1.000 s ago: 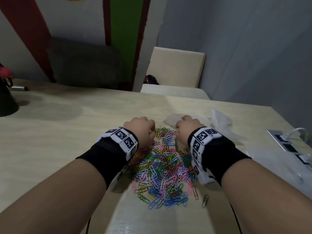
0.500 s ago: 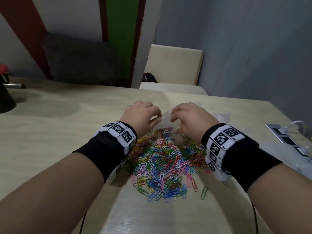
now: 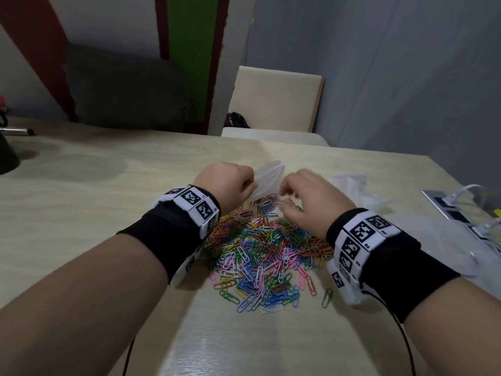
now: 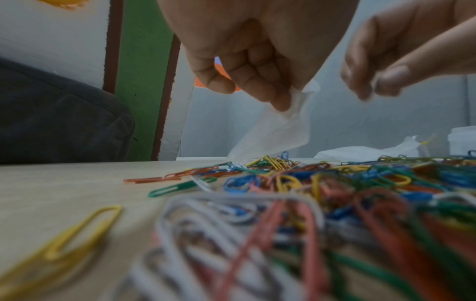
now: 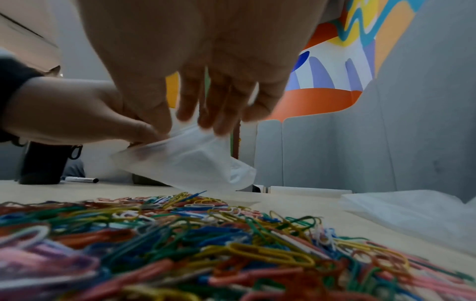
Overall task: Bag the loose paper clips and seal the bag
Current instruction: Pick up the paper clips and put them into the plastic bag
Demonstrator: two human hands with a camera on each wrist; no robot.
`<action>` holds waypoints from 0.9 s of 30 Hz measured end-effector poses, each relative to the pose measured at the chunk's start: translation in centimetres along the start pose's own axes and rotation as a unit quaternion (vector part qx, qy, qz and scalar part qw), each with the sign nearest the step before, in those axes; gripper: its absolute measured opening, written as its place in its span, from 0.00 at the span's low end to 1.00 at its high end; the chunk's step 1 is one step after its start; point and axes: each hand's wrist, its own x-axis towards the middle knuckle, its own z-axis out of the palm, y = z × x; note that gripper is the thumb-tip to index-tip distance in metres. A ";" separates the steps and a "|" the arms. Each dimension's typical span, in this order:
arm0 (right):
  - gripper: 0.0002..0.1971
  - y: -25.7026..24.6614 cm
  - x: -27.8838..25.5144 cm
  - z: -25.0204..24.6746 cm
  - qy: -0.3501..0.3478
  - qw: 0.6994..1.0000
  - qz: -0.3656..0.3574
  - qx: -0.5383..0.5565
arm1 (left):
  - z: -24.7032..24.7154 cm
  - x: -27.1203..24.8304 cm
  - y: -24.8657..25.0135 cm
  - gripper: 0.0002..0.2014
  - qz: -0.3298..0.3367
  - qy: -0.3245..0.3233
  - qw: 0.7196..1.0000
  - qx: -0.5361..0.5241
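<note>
A pile of coloured paper clips (image 3: 265,248) lies on the pale table (image 3: 108,213) between my wrists, blurred in the foreground of both wrist views (image 4: 309,193) (image 5: 206,234). My left hand (image 3: 244,185) pinches the top corner of a small clear bag (image 3: 268,177), which hangs tilted over the pile's far edge (image 4: 273,132) (image 5: 190,163). My right hand (image 3: 287,196) hovers just right of the bag, motion-blurred, thumb close to the fingertips (image 4: 371,85). In the left wrist view a gap shows between it and the bag; in the right wrist view its fingers (image 5: 201,120) overlap the bag's top edge.
More crumpled clear plastic (image 3: 349,180) lies right of the hands, and a larger sheet (image 3: 447,240) near a power strip with cables (image 3: 450,207). A black object (image 3: 6,158) and a marker (image 3: 16,130) sit far left. A cream chair (image 3: 273,101) stands behind the table.
Both hands rose from the far edge of the pile with the bag. The left keeps its pinch, while the right hand has shifted slightly off the bag's edge and is blurred.
</note>
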 end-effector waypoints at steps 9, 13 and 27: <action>0.39 -0.1 -0.2 1.7 -0.230 0.942 0.223 -0.098 | 0.0 -0.1 0.4 0.14 0.018 -0.035 0.998 -0.054; 0.21 -0.5 0.0 1.0 -0.205 0.953 0.202 -0.098 | -0.1 -0.2 0.5 0.14 0.020 -0.029 0.998 -0.060; 0.10 0.4 0.7 -1.1 -0.018 0.906 0.300 0.299 | -0.3 -0.4 1.0 0.14 0.026 -0.033 0.997 -0.064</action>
